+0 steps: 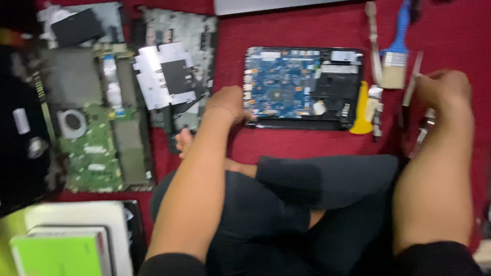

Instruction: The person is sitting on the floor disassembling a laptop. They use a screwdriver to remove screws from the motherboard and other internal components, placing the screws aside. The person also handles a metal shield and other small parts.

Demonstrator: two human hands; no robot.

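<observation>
Blue laptop motherboard [302, 84] lies long axis L–R at frame centre; left hand [227, 105], fingers curled, touches its lower-left corner. Right hand [442, 87], at right, is pinched on a thin metal tool [410, 87].

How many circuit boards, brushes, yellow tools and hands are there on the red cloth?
Blue circuit board: 1
Green circuit board: 1
Brush with blue handle: 1
Yellow pry tool: 1
Hands: 2, left hand touching the blue board's edge, right hand by the tools
Total: 6
</observation>
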